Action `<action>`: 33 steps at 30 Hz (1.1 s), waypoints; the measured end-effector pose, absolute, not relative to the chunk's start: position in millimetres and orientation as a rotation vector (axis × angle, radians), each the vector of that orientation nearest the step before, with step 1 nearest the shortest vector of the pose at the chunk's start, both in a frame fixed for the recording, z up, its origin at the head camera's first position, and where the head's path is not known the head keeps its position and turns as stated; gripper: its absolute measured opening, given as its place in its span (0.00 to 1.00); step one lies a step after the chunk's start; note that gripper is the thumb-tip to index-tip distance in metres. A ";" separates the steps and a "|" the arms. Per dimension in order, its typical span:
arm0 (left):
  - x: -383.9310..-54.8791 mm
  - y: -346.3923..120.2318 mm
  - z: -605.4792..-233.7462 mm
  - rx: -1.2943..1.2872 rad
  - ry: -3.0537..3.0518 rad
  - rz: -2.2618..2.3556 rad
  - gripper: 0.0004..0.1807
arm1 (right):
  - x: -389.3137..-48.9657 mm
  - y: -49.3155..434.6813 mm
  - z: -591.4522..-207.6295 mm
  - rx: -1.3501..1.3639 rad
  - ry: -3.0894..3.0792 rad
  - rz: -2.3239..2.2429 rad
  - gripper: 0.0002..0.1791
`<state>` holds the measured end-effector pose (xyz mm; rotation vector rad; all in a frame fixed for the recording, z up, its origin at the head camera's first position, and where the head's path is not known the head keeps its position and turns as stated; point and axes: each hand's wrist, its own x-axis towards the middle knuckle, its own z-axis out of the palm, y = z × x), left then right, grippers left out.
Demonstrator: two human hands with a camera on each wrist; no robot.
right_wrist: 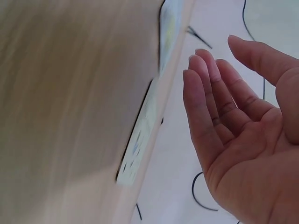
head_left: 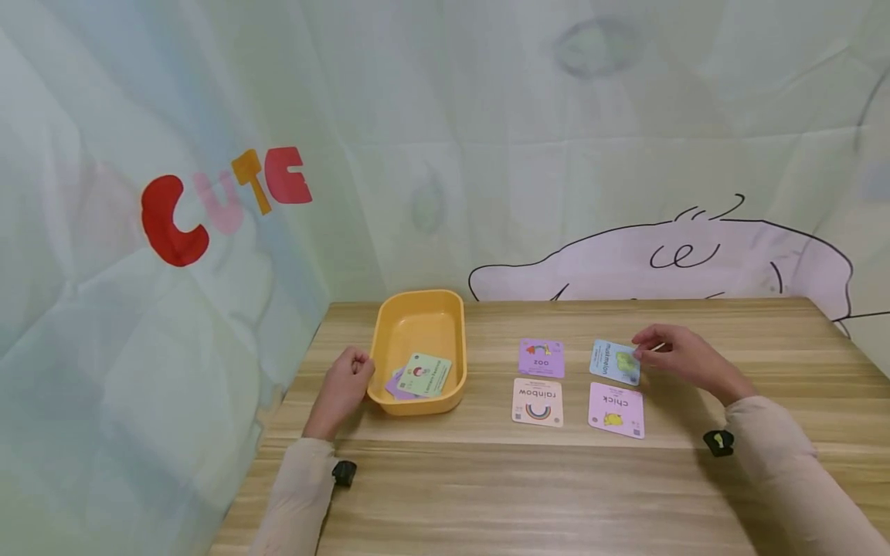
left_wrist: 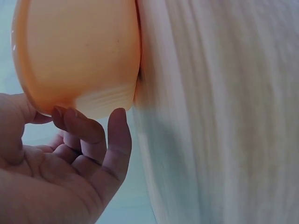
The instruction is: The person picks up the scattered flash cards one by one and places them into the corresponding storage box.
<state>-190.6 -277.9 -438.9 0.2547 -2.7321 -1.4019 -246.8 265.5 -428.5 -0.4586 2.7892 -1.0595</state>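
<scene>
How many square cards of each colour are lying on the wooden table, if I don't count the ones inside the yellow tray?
Purple square card reading "zoo": 1
Light-blue square card reading "muskmelon": 1
Peach square card reading "rainbow": 1
Pink square card reading "chick": 1
Total: 4

Multicoloured block letters (head_left: pixel 174 224) on the pale green fabric backdrop (head_left: pixel 396 93) spell "CUTE". Square cards on the desk (head_left: pixel 487 494) read "zoo" (purple card (head_left: pixel 541 358)), "rainbow" (peach card (head_left: pixel 538 402)), "muskmelon" (light-blue card (head_left: pixel 616 362)) and "chick" (pink card (head_left: pixel 616 410)). A light-green card (head_left: pixel 426 375) inside the yellow rectangular plastic tray (head_left: pixel 419 332) seemingly reads "Lantern Festival".
</scene>
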 end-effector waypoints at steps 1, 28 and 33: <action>-190.8 -277.9 -439.3 0.256 -2.735 -1.400 0.09 | -246.4 268.7 -428.6 -0.461 2.794 -1.059 0.20; -190.2 -278.1 -440.7 0.271 -2.738 -1.415 0.10 | -261.8 325.3 -431.3 -0.293 2.855 -0.856 0.33; -190.8 -278.1 -440.4 0.272 -2.746 -1.408 0.10 | -264.0 327.7 -433.5 -0.338 2.838 -0.776 0.41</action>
